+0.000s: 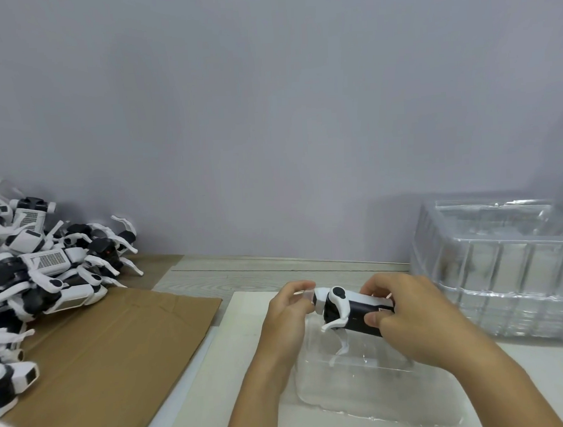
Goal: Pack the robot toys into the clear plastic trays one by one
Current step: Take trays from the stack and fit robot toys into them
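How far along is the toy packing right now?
Done: no packed tray is visible. In hand: both hands, left hand and right hand, hold one robot toy above a clear tray. Left: a large pile of toys on the left, and stacked empty trays on the right.

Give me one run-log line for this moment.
step: packing | left hand: pinches toy's end | right hand: grips robot toy | toy: above clear tray, not seated
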`<state>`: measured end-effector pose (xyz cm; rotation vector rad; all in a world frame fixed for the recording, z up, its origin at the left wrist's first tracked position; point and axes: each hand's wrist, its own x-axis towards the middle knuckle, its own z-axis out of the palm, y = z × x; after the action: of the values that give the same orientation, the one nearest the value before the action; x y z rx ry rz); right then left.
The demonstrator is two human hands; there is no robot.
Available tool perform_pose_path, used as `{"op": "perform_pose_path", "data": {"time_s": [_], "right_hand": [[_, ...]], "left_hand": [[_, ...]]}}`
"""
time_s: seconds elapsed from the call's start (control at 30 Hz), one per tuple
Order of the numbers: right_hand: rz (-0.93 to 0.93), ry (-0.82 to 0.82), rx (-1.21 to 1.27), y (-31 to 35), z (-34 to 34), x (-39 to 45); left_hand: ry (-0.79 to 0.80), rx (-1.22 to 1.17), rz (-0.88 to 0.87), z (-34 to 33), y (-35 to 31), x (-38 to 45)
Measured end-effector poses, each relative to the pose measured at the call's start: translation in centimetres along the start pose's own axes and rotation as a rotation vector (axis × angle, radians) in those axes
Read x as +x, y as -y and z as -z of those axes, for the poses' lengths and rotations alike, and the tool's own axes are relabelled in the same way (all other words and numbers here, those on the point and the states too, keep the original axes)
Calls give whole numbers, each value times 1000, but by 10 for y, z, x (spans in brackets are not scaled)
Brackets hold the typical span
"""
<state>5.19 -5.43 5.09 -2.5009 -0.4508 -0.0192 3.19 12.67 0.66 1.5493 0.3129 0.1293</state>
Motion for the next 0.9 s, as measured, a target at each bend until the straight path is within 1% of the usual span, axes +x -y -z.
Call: {"op": "perform_pose_path", "data": {"time_s": [0.23, 0.43, 0.67, 0.8, 0.9], "right_hand": [[71, 25, 25, -5, -1, -2], [85, -17, 53, -7, -5, 1], [98, -43, -5, -5, -8, 1], [106, -48, -31, -4, -8, 0], [104, -44, 2, -3, -5, -1]], "left_hand": [[7, -41, -15, -1, 2, 1], [-10, 22, -37, -2, 4, 2], [-47, 37, -44, -4, 3, 0], [-52, 27, -41, -4, 1, -1], [-51, -9, -14, -3, 1, -1]]}}
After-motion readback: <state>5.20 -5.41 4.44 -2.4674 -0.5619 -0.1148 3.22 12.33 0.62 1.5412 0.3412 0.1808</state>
